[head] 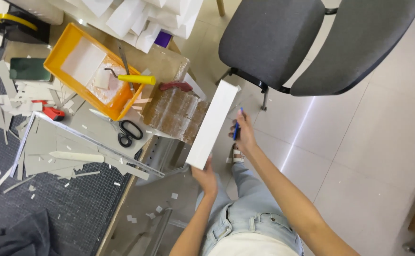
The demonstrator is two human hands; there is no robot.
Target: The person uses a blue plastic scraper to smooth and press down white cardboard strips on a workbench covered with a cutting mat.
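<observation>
My left hand (205, 178) grips the near end of a long white foam board (212, 124), which stands on edge and reaches away toward the grey chair. My right hand (243, 132) is closed around a blue pen (237, 126) just to the right of the board, close to its side. Both forearms reach out from the lower middle of the view, above my light blue jeans.
A work table (167, 59) at left carries an orange tray (56, 54) with a yellow-handled tool (134, 79), black scissors (129, 132), a long metal ruler (89, 137), a red cutter (51, 113) and paper scraps on a dark cutting mat (60, 208). A grey chair (283, 38) stands ahead on tiled floor.
</observation>
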